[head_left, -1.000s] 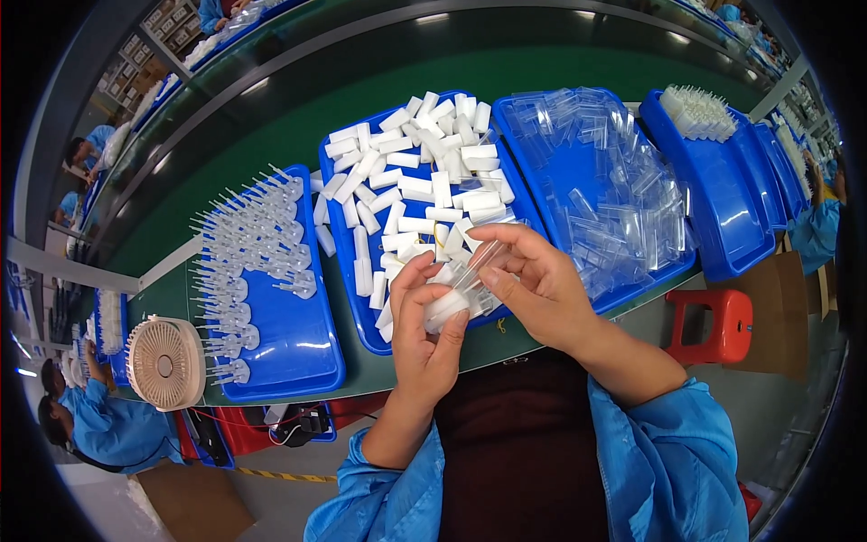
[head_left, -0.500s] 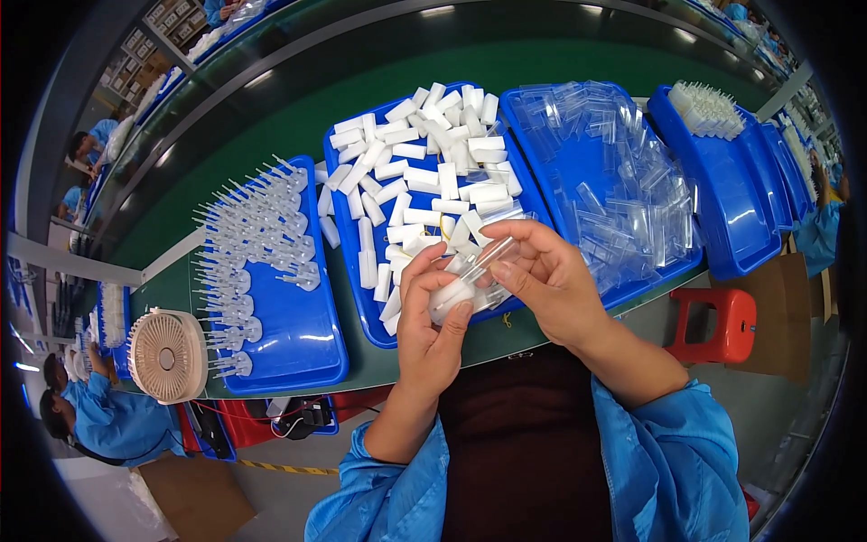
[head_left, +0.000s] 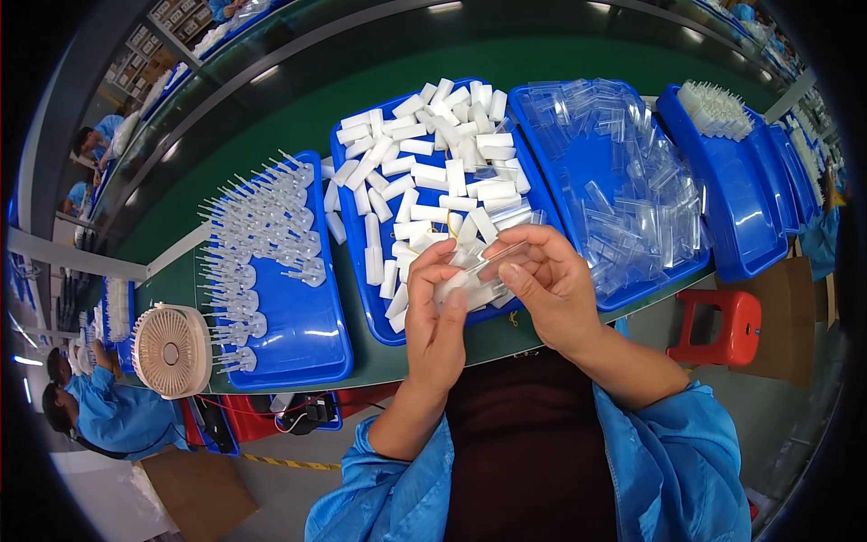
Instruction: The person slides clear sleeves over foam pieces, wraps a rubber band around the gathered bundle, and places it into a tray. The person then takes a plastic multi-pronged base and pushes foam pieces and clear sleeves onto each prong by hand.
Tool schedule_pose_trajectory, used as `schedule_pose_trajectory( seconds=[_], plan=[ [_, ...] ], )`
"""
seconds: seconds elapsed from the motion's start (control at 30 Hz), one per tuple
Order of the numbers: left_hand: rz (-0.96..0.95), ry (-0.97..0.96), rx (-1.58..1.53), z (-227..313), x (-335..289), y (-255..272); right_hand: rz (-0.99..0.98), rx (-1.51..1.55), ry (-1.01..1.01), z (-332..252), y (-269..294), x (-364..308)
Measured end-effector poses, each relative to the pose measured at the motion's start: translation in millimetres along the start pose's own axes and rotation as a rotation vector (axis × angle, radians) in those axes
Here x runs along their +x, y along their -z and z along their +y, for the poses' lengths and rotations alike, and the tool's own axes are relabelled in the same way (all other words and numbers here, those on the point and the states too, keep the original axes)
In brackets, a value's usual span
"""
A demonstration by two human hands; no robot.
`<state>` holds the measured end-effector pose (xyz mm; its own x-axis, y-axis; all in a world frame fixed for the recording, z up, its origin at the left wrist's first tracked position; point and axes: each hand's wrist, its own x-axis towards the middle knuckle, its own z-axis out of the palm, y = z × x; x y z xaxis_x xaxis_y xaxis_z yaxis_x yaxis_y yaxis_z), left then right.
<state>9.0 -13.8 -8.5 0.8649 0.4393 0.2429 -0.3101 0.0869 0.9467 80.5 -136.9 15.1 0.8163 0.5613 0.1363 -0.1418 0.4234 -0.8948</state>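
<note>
clear plastic piece tilted flatter in right hand

You can read no words or numbers here. Far off at your upper left, stacked cartons show small pale patches, too small for you to tell whether they are labels. Low on your left runs yellow-and-black striped tape. The red stool at your right carries a small mark, too tiny to make out.
</note>
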Motion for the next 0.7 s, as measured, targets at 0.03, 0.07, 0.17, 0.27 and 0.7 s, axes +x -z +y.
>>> schedule_pose_trajectory(
  seconds=[0.03, 0.07, 0.17, 0.27, 0.7],
  plan=[
    [0.018, -0.002, -0.111, -2, 0, 0, -0.01, -0.02, -0.004, -2, -1, 0],
    [0.02, -0.002, -0.109, -3, 0, 0, -0.021, -0.041, -0.009, -3, -2, 0],
    [0.073, -0.016, -0.094, -4, 0, -1, -0.042, -0.062, 0.014, -5, -5, -1],
    [0.075, -0.079, 0.093, -1, 0, -1, -0.023, -0.025, -0.017, -3, -5, -1],
    [0.057, -0.266, 0.477, 4, 2, 1, -0.052, -0.121, -0.09, -13, -4, 5]
  ],
)
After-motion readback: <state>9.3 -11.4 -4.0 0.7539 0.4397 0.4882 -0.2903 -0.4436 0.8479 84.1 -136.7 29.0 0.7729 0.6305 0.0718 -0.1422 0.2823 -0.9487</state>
